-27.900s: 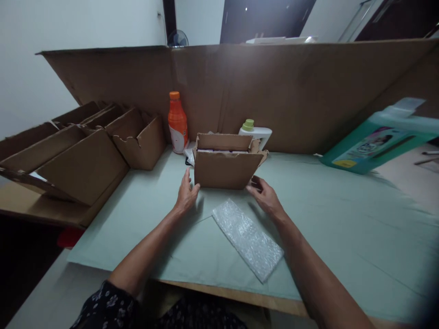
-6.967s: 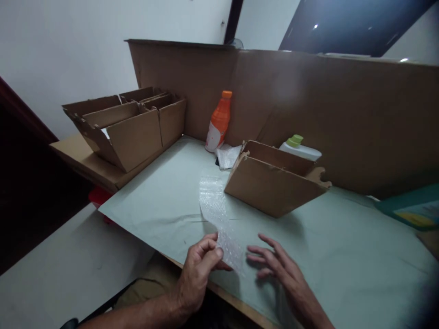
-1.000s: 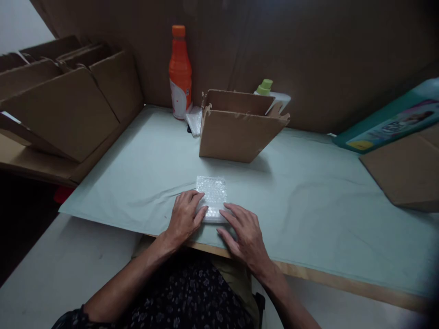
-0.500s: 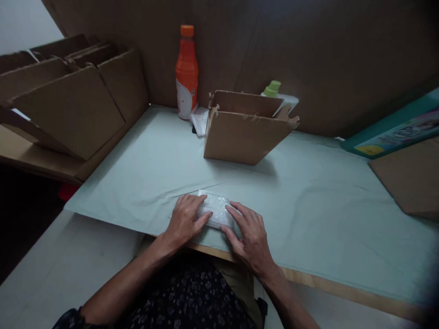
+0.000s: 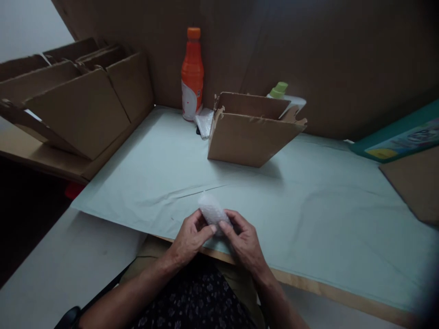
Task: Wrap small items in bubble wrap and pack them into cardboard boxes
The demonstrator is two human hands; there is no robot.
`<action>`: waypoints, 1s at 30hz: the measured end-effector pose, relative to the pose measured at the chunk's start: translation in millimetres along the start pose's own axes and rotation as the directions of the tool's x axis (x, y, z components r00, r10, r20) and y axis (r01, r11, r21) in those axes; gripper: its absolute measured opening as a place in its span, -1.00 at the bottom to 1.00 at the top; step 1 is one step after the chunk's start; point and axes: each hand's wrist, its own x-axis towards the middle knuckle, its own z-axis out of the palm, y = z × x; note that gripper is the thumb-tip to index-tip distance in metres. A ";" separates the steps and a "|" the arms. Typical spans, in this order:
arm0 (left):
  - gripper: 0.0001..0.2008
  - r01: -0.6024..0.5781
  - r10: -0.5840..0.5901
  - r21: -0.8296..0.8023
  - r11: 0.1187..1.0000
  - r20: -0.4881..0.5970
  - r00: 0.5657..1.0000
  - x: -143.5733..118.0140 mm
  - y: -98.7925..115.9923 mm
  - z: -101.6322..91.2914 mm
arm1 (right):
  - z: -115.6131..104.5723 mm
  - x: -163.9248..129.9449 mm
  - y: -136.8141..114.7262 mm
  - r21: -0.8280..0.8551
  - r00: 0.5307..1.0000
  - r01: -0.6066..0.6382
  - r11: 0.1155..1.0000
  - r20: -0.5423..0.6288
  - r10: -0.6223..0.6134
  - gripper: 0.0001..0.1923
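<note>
A small bundle of bubble wrap (image 5: 211,211) is held between my two hands near the table's front edge, tilted with its far end pointing away from me. My left hand (image 5: 192,236) grips its left side, the thumb lying on the near part. On the other side my right hand (image 5: 243,237) is closed on it too, its thumb close to the left one. Whatever the wrap may contain cannot be made out.
An open cardboard box (image 5: 248,139) stands mid-table, with an orange bottle (image 5: 192,68) and another piece of bubble wrap (image 5: 205,122) to its left. Behind it is a green-capped bottle (image 5: 279,90). Cardboard dividers (image 5: 78,114) stand at left; a teal pack (image 5: 404,132) leans at right.
The bubble wrap was lying flatter under my spread fingers. Now it is lifted and turned, and both hands have closed around it, thumbs nearer together. The view has shifted slightly.
</note>
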 end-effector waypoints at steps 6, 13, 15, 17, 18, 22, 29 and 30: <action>-0.72 -0.122 0.119 0.359 0.925 0.032 0.992 1.2 4.1 7.2 | -22.2 -9.4 -4.5 -0.005 0.999 0.029 1.000 0.034 -0.028 -0.37; -0.74 -0.336 0.087 0.686 0.645 0.371 0.925 10.6 11.5 -2.9 | -47.1 1.3 -18.2 -0.024 0.975 -0.045 0.999 0.218 0.049 -0.67; -0.60 -0.430 0.102 0.742 0.514 0.446 0.889 25.9 26.5 -12.0 | -54.1 4.4 -17.0 -0.107 0.986 -0.034 0.994 0.160 0.051 -0.75; -0.49 -0.506 0.261 0.786 0.355 0.436 0.861 49.5 50.2 -16.8 | -63.0 6.1 -13.5 -0.197 0.990 -0.047 0.979 0.119 0.071 -0.75; -0.49 -0.518 0.379 0.811 0.271 0.405 0.832 64.5 64.6 -16.5 | -67.6 6.4 -11.4 -0.227 0.991 -0.055 0.972 0.110 0.082 -0.72; -0.46 -0.473 0.721 0.879 0.051 0.296 0.626 140.1 123.7 -1.6 | -81.5 5.4 -4.1 -0.214 0.987 -0.093 0.972 0.111 0.119 -0.70; -0.85 -0.487 0.658 0.847 0.214 0.244 0.713 219.3 148.4 5.5 | -109.1 0.3 -3.3 -0.061 0.980 -0.179 0.982 -0.104 0.172 -0.68; -0.87 -0.514 0.653 0.827 0.229 0.261 0.711 214.1 145.8 3.6 | -117.6 -0.7 -4.5 -0.049 0.975 -0.171 0.984 -0.152 0.162 -0.67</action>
